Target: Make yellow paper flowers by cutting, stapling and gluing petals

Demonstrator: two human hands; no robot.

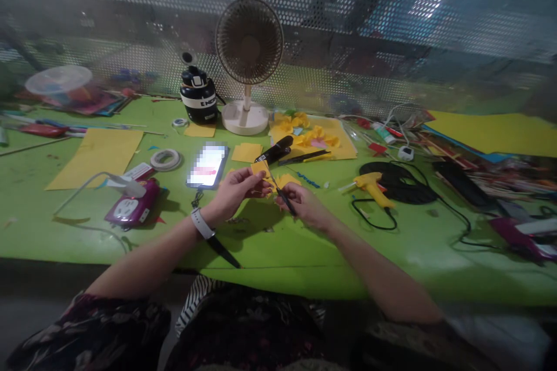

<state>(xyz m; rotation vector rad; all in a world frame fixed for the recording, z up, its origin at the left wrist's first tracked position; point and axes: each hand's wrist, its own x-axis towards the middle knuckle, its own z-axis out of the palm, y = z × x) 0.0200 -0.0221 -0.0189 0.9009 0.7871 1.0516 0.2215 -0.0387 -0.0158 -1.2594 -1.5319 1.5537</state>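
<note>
My left hand (235,192) pinches a small yellow paper piece (260,169) just above the green table (130,226). My right hand (304,203) is closed round small dark scissors (282,196), whose blades reach up to the paper's edge. Both hands meet near the table's front middle, over more yellow scraps (288,179). A white watch sits on my left wrist.
A phone (208,166) lies lit just behind my left hand. A desk fan (248,64) and black bottle (199,97) stand at the back. A yellow glue gun (372,185) with black cord lies right; tape rolls (165,159) and a purple power strip (130,204) lie left. Yellow paper flowers (311,136) rest behind.
</note>
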